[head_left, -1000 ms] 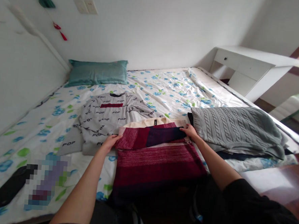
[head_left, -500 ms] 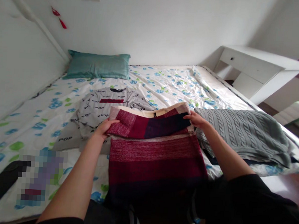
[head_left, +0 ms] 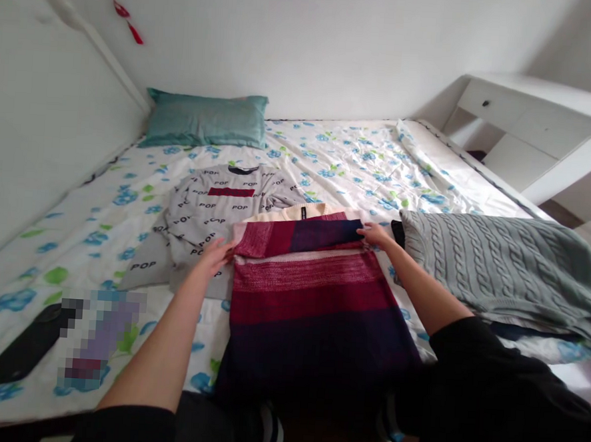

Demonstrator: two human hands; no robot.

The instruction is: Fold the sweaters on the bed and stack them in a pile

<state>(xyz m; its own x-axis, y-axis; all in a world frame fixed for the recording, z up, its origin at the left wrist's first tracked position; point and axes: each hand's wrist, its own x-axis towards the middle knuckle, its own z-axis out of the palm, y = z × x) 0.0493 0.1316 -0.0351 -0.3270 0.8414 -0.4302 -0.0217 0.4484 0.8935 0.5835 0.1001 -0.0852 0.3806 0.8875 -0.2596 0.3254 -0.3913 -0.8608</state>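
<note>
Both hands pinch the folded-over top of the striped red sweater (head_left: 311,295), lying at the bed's (head_left: 359,158) near edge: left hand (head_left: 216,255) at its left corner, right hand (head_left: 376,235) at its right.

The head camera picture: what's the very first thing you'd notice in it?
The red, maroon and navy striped sweater lies at the near edge of the bed, with the left hand and right hand at the two ends of its folded-over sleeve. Behind it to the left lies a grey POP sweatshirt, and to the right a grey cable-knit sweater. A teal pillow sits against the far wall.
</note>
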